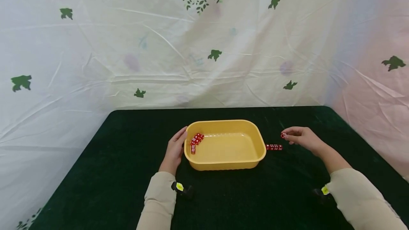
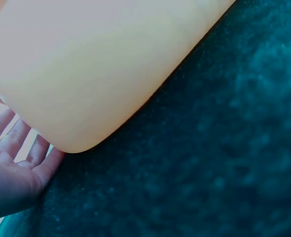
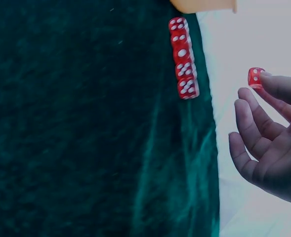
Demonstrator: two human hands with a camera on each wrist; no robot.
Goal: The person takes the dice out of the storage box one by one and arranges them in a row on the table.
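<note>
A red die pinched in the right hand, above the green table.
It's small, translucent red with white pips; the left hand rests flat-fingered against the yellow tub.

Yellow tub, red white-spotted dice, dark green tablecloth, white leaf-printed backdrop, beige sleeves
</note>
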